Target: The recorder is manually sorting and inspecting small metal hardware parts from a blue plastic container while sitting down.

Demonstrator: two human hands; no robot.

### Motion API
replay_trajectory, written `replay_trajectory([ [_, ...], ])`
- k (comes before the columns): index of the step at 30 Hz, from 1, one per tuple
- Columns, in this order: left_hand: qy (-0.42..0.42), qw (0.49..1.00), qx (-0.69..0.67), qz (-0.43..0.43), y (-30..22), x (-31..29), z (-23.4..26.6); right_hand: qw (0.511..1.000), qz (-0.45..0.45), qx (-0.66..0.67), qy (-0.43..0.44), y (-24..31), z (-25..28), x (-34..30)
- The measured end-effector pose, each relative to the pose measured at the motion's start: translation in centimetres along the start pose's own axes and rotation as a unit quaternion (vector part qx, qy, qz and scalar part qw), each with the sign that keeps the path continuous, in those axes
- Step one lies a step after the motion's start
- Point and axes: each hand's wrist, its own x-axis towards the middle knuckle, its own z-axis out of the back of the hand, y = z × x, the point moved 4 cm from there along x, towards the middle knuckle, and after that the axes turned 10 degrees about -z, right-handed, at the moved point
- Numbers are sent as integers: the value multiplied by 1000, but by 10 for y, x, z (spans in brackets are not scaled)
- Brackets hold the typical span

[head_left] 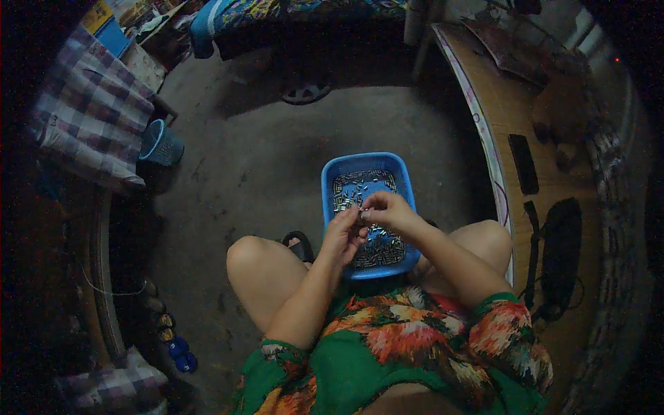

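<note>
A blue plastic basket [408,178] sits in front of me, between my knees. Many small, shiny metal cylinders [379,257] lie in it, some in neat rows along the sides and others loose in the middle. Above the basket, my left hand [342,234] is closed, fingers curled and thumb pointing up toward the right hand. My right hand [387,210] meets it from the right in a pinch. Something small and dark seems to be between the fingertips of both hands, too small and dim to name.
To my right runs a wooden bed board or bench [515,238] with a dark remote-like object [523,164] and a black bag [560,256]. A blue bin [162,144] stands at left by a checked cloth [97,111]. Blue shoes [181,354] lie at lower left.
</note>
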Motion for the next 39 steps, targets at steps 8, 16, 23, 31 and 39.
replay_trajectory([
  [8, -62, 998, 2, -17, -8, 4, 4, 757, 36, -641, -120, 2, 3, -8],
  [16, -98, 995, -7, -34, -7, 8, 15, 673, 89, -735, 5, -23, -19, -29],
  [23, -71, 996, -58, -15, -4, 9, 21, 670, 222, -708, 21, -35, -29, -23],
  [31, -5, 996, -93, 16, -5, 4, 10, 686, 133, -715, 25, -40, -23, -8],
  [39, 14, 985, -169, 25, -8, 1, -2, 968, -64, -235, 54, -29, 9, 15],
])
